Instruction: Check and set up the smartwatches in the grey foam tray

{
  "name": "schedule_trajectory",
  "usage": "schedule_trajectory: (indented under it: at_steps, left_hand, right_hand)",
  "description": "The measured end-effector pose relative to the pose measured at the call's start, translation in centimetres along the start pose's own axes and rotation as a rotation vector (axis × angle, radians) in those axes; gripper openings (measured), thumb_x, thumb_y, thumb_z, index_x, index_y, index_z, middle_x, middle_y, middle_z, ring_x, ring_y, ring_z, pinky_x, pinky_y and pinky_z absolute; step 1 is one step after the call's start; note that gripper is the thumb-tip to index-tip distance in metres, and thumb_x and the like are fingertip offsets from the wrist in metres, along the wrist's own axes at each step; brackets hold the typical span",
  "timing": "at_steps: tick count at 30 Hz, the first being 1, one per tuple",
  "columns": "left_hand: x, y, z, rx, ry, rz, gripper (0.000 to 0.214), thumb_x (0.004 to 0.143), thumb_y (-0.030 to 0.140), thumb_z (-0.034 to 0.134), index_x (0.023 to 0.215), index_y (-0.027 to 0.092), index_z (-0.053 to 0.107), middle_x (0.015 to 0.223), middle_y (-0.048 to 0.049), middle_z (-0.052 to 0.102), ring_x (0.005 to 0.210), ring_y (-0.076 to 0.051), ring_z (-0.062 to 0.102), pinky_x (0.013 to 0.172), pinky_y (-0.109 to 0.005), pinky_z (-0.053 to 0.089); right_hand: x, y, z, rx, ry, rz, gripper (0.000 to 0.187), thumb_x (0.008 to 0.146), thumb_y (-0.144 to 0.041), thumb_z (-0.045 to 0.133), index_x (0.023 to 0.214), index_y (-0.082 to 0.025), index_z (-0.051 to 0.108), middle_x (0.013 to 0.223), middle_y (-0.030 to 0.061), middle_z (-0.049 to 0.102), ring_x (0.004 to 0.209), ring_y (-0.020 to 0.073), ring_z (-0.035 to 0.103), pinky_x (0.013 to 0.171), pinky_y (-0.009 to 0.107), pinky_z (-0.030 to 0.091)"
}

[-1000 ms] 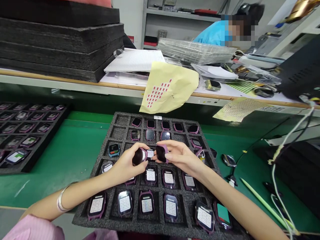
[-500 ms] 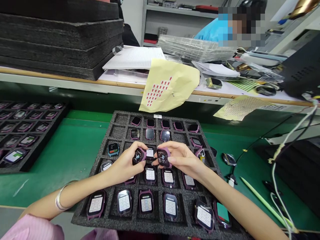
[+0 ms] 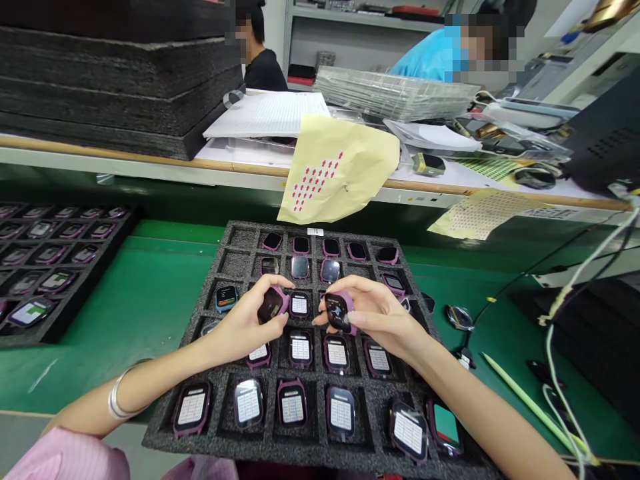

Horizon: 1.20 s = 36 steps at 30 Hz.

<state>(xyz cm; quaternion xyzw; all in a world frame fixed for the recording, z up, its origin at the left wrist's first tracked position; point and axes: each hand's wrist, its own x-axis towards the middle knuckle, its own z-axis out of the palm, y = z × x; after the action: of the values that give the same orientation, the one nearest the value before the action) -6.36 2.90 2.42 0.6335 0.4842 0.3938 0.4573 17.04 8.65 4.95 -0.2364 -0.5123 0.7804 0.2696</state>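
Note:
A black foam tray (image 3: 235,248) with a grid of pockets lies on the green mat in front of me, holding several purple smartwatch bodies. My left hand (image 3: 245,327) is closed around one purple watch body (image 3: 271,305) with a dark screen, held just above the tray's middle. My right hand (image 3: 377,317) pinches a second purple watch body (image 3: 339,312), its screen faintly lit. The two watches sit a short gap apart. A blue watch (image 3: 226,297) rests in a pocket left of my left hand.
A second foam tray (image 3: 75,293) of watches lies at the left. Stacked black foam (image 3: 115,80) and papers fill the rear shelf, where a yellow sheet (image 3: 335,170) hangs over the edge. Cables (image 3: 575,287) and a green pencil (image 3: 525,399) lie right. Two other people work behind.
Both hands have shifted slightly up the tray and tilted their watches. The left watch's screen, lit half a second ago, now looks dark.

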Motion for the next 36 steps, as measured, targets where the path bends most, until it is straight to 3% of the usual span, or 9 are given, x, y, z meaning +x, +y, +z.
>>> schedule_trajectory:
  at_steps: [3,8,13,18,23,29,33,36]
  left_hand:
    - [-0.01,0.05,0.05,0.017,-0.004,-0.013,0.033,0.075,0.010,0.052,0.107,0.020,0.051,0.081,0.0019,0.051,0.070,-0.013,0.049,0.064,-0.024,0.040]
    - [0.19,-0.17,0.29,-0.024,0.003,-0.028,0.043,0.080,0.019,0.055,0.122,0.022,0.047,0.095,-0.0006,0.057,0.067,-0.013,0.055,0.064,-0.026,0.046]
    - [0.31,-0.22,0.27,0.031,0.004,-0.009,0.038,0.079,0.015,0.053,0.117,0.020,0.050,0.103,-0.0023,0.060,0.094,-0.019,0.059,0.085,-0.029,0.046]
    - [0.34,-0.19,0.07,0.064,-0.023,0.010,0.038,0.079,0.013,0.051,0.116,0.020,0.050,0.106,-0.0033,0.060,0.099,-0.019,0.056,0.087,-0.029,0.044]
    - [0.32,-0.20,-0.01,0.057,-0.015,0.009,0.034,0.076,0.009,0.050,0.109,0.019,0.052,0.094,-0.0010,0.058,0.087,-0.016,0.055,0.080,-0.027,0.043]
    - [0.23,0.05,-0.15,0.024,0.013,0.039,0.031,0.077,0.009,0.051,0.106,0.019,0.052,0.094,-0.0011,0.056,0.087,-0.016,0.054,0.080,-0.027,0.042]
    - [0.05,0.18,-0.09,-0.026,-0.023,-0.016,0.030,0.078,0.011,0.053,0.106,0.020,0.051,0.089,0.0012,0.054,0.069,-0.011,0.054,0.064,-0.023,0.043]
    - [0.00,-0.02,0.04,-0.079,-0.052,-0.073,0.027,0.080,0.014,0.054,0.106,0.021,0.050,0.083,0.0037,0.052,0.050,-0.006,0.045,0.050,-0.021,0.038]
  right_hand:
    - [-0.01,0.01,0.09,-0.018,0.015,0.001,0.031,0.076,-0.020,0.076,0.104,-0.018,0.062,0.096,0.0090,0.069,0.093,0.0292,0.069,0.078,0.042,0.056]
    - [0.16,0.34,0.16,-0.001,0.022,0.030,0.032,0.077,-0.022,0.076,0.106,-0.017,0.063,0.098,0.0093,0.068,0.095,0.0291,0.068,0.077,0.040,0.056]
    - [0.32,0.70,-0.01,-0.028,0.068,0.025,0.030,0.078,-0.021,0.074,0.106,-0.018,0.063,0.096,0.0088,0.069,0.093,0.0270,0.069,0.079,0.039,0.055]
    - [0.29,0.73,0.23,-0.100,0.101,0.017,0.032,0.078,-0.021,0.074,0.107,-0.017,0.063,0.093,0.0087,0.069,0.095,0.0261,0.068,0.079,0.036,0.053]
    - [0.18,0.55,0.43,-0.123,0.122,0.015,0.031,0.077,-0.022,0.075,0.105,-0.018,0.063,0.093,0.0075,0.068,0.095,0.0260,0.068,0.079,0.036,0.053]
    - [-0.27,0.37,0.37,-0.085,0.032,-0.042,0.031,0.079,-0.018,0.073,0.108,-0.018,0.062,0.098,0.0101,0.070,0.096,0.0264,0.068,0.080,0.037,0.053]
    - [-0.34,0.65,0.36,0.012,-0.061,-0.049,0.030,0.080,-0.016,0.072,0.109,-0.018,0.062,0.098,0.0099,0.070,0.098,0.0283,0.068,0.079,0.041,0.055]
    - [-0.17,0.86,0.35,0.012,-0.070,-0.038,0.029,0.081,-0.014,0.071,0.108,-0.017,0.062,0.098,0.0100,0.071,0.098,0.0275,0.068,0.081,0.041,0.055]
